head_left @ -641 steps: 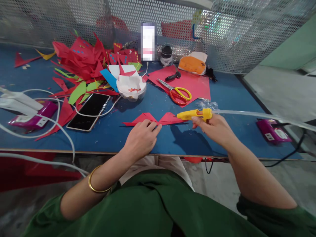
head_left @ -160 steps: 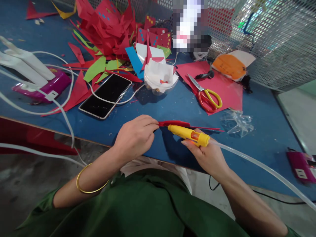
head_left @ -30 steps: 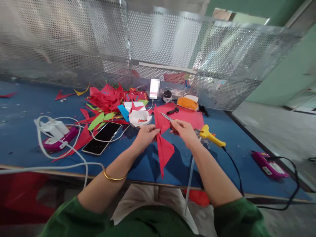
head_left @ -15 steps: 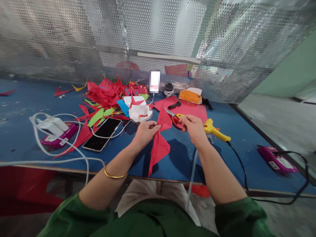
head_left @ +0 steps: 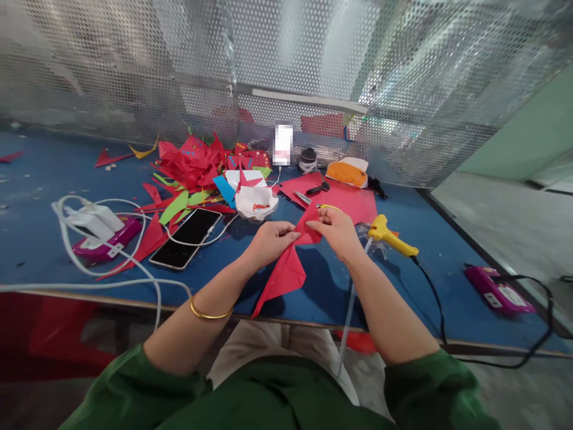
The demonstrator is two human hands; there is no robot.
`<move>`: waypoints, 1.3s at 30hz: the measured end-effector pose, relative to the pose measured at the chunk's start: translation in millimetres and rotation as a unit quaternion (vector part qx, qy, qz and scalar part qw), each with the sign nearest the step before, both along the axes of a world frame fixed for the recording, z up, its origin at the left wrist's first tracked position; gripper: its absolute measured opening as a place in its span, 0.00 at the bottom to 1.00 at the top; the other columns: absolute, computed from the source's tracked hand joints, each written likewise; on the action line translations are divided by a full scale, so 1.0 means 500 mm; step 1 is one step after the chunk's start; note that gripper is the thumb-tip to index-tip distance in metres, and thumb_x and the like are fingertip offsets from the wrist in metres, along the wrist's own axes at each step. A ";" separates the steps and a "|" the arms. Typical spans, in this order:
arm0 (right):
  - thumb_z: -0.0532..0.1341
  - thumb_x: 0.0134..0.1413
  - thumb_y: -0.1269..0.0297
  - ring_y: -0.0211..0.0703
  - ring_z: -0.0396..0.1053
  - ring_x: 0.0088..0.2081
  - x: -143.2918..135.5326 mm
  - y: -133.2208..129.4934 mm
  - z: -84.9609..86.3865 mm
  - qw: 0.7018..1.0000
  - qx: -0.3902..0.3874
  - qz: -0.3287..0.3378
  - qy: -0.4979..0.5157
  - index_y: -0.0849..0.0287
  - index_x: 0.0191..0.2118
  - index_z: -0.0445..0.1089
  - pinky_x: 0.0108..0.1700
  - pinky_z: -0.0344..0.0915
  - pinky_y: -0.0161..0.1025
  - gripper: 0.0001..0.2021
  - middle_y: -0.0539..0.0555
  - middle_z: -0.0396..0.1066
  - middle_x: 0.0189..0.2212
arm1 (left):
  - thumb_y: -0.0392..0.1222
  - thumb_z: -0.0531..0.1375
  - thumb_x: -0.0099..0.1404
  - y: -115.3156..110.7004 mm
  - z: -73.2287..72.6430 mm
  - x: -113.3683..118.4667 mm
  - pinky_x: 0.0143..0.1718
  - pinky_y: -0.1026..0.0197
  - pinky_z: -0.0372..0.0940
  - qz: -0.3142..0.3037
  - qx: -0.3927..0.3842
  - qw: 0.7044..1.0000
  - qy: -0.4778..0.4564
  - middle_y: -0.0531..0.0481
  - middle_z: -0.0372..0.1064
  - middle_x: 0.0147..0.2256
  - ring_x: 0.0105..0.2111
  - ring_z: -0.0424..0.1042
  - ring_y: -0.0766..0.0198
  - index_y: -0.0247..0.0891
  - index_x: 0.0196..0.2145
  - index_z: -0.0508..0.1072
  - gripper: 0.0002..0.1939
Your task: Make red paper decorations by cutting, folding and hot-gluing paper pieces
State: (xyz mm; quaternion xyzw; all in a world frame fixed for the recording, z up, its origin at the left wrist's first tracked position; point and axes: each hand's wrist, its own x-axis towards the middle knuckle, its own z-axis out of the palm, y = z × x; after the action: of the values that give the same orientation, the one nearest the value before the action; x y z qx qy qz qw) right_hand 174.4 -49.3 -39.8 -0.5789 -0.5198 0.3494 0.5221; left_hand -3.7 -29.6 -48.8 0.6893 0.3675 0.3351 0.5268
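A folded piece of red paper (head_left: 283,275) is held between both my hands, its long tail slanting down toward the table's front edge. My left hand (head_left: 271,243) pinches it near the middle with thumb and fingers. My right hand (head_left: 336,232) grips its upper right end, thumb in front. Just behind the right hand lie scissors (head_left: 303,197), partly covered by the paper and that hand; a bit of yellow handle shows. Under the scissors' blades is a flat red sheet (head_left: 353,200). A yellow glue gun (head_left: 394,237) lies to the right of my right hand.
Heaped red paper pieces (head_left: 192,161) lie at the back left, near a white bowl (head_left: 255,203). A phone (head_left: 187,239) and white chargers (head_left: 96,222) with looping cables lie left. An orange packet (head_left: 347,174) sits behind; a purple power strip (head_left: 499,289) lies right.
My right hand has let go of the scissors, which now lie on the table, and has taken hold of the folded paper. The paper's lower end has swung left.
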 end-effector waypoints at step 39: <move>0.71 0.36 0.54 0.40 0.64 0.27 0.005 -0.011 -0.008 0.993 -0.005 0.016 -0.117 0.56 0.30 0.68 0.31 0.63 0.38 0.17 0.47 0.70 0.25 | 0.47 0.60 0.58 -0.003 0.002 0.000 0.25 0.64 0.50 -0.001 0.018 0.999 0.042 0.55 0.63 0.19 0.22 0.58 0.68 0.35 0.26 0.75 0.12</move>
State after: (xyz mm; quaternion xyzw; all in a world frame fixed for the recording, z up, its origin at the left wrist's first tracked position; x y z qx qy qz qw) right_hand 176.8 -54.8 -43.8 -0.6098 -0.5849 0.2901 0.4492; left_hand -3.6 -31.1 -47.7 0.7121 0.3824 0.3121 0.4993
